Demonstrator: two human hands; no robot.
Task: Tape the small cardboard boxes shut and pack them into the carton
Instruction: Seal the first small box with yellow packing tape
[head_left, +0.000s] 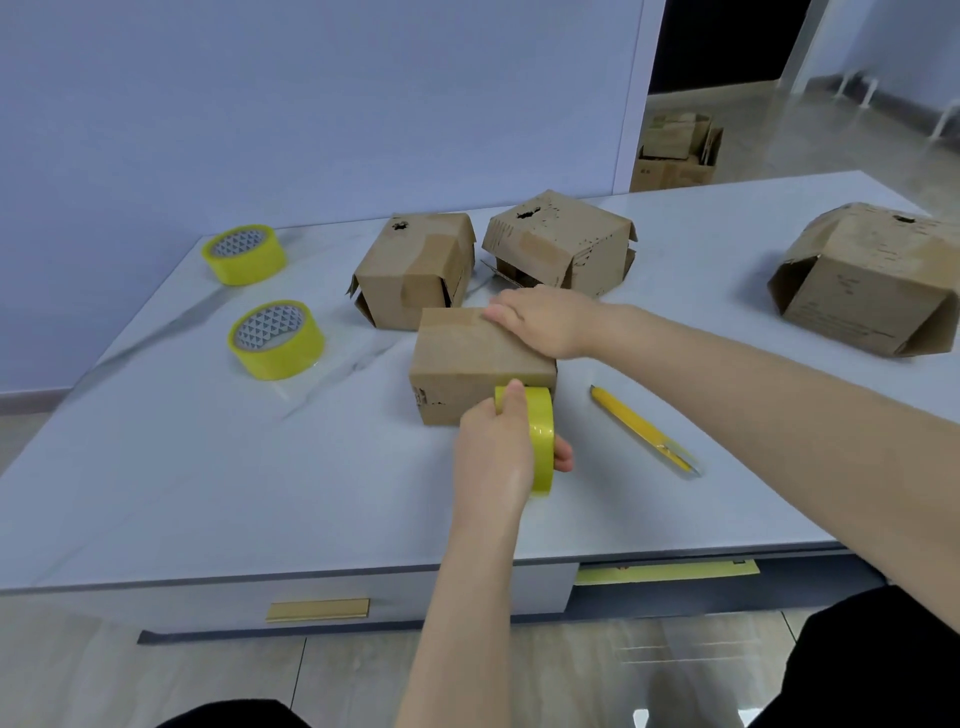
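Two yellow tape rolls lay flat at the left of the pale tabletop (208, 493), the far roll (244, 253) near the wall and the near roll (276, 339) closer to the person. To their right stood a worn small box (415, 267) with loose side flaps. Just in front of it was the box being taped (480, 364), near the middle of the tabletop. The left hand (501, 447) gripped a third tape roll (540, 441) on edge against this box's near face, thumb over the rim and fingers curled through the core. The right hand (540, 322) rested on the box's top with fingers laid fairly flat, holding nothing. Behind it sat a torn small box (558, 244). A yellow utility knife (641, 428) lay just right of the taped box. A larger cardboard box (872, 275) stood well apart at far right.
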